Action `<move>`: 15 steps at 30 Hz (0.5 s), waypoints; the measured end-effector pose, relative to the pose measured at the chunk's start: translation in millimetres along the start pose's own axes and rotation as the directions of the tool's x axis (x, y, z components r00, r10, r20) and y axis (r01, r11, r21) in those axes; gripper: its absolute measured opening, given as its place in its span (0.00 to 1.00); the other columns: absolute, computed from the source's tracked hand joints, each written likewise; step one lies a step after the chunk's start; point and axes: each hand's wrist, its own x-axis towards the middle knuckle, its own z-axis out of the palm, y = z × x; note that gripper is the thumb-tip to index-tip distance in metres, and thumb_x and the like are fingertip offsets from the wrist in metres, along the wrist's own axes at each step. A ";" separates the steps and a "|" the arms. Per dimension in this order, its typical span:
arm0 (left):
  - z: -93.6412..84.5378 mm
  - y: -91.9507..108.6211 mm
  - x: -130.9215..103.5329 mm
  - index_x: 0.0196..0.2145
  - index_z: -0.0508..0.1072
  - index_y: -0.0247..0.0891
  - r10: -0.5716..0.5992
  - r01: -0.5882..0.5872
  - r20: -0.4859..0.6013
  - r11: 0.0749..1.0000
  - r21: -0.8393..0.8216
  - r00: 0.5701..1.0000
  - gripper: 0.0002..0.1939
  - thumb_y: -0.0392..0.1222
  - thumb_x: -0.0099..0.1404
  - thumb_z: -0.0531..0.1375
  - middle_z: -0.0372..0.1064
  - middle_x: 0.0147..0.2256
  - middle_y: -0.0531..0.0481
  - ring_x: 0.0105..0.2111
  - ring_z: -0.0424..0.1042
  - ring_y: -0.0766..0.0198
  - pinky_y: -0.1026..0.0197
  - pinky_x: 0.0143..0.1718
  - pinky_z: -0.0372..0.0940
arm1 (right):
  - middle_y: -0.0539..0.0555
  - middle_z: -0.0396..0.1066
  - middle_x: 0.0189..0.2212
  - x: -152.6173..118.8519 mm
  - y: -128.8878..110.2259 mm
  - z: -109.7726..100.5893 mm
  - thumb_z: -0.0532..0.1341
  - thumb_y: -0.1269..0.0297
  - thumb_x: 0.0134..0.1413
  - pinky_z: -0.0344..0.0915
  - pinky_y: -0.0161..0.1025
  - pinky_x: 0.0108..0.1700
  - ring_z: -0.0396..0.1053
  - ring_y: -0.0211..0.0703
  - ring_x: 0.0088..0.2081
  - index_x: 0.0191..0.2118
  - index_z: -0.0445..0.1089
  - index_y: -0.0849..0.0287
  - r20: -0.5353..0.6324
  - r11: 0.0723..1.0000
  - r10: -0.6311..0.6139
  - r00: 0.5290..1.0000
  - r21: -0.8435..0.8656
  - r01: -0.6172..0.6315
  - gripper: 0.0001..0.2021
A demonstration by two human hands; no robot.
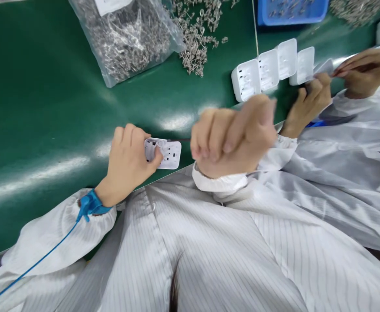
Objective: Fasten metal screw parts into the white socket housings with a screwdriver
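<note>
My left hand [129, 156] grips a small white plastic housing [173, 155] by its left end, thumb inside and fingers round the outer edge. The open side of the housing faces up, showing small dark slots and moulded posts. To its right, my right hand [235, 134] is curled closed and blurred by motion. A thin dark rod [180, 140] runs from that fist to the upper edge of the housing. The rest of the rod is hidden in the fist, so its kind cannot be made out.
A clear bag [134, 47] of small metal parts lies at the back, beside a loose pile [194, 54]. More white housings [246, 80] stand in a row at right, near a blue tray [292, 19]. A co-worker's hands [313, 102] work beside them. A blue wrist strap [92, 203] trails a cord.
</note>
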 end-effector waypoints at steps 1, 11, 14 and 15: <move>0.9 -0.1 -0.3 0.44 0.67 0.38 0.014 -0.014 -0.025 1.000 0.004 1.000 0.15 0.47 0.63 0.61 0.68 0.48 0.37 0.51 0.68 0.41 0.39 0.51 0.65 | 0.41 0.34 0.07 3.6 4.3 10.4 0.39 0.36 0.64 0.50 0.32 0.10 0.40 0.32 0.08 0.21 0.37 0.51 0.022 0.998 0.048 0.999 0.042 -0.049 0.28; 1.2 -0.8 1.3 0.66 0.58 0.45 0.095 -0.092 0.017 0.986 -0.136 0.995 0.30 0.54 0.70 0.57 0.44 0.72 0.47 0.74 0.36 0.40 0.30 0.72 0.27 | 0.43 0.41 0.14 4.7 44.3 41.3 0.35 0.30 0.63 0.50 0.36 0.15 0.40 0.30 0.13 0.25 0.37 0.52 0.024 0.993 0.049 0.999 0.109 -0.051 0.30; 0.1 0.4 2.5 0.67 0.59 0.47 0.072 -0.061 0.047 0.977 -0.205 0.996 0.31 0.56 0.70 0.57 0.47 0.72 0.49 0.74 0.35 0.39 0.29 0.72 0.22 | 0.45 0.48 0.18 -2.6 52.8 30.2 0.40 0.30 0.63 0.56 0.37 0.20 0.51 0.33 0.17 0.26 0.48 0.53 0.187 0.987 0.082 0.979 -0.149 -0.054 0.30; -0.2 0.9 2.8 0.67 0.59 0.48 0.061 -0.046 0.057 0.971 -0.232 0.996 0.31 0.56 0.70 0.57 0.47 0.71 0.49 0.74 0.34 0.40 0.30 0.72 0.21 | 0.46 0.50 0.18 -3.0 54.8 25.7 0.40 0.32 0.65 0.58 0.37 0.21 0.55 0.34 0.19 0.27 0.52 0.53 0.318 0.964 0.132 0.939 -0.261 -0.047 0.29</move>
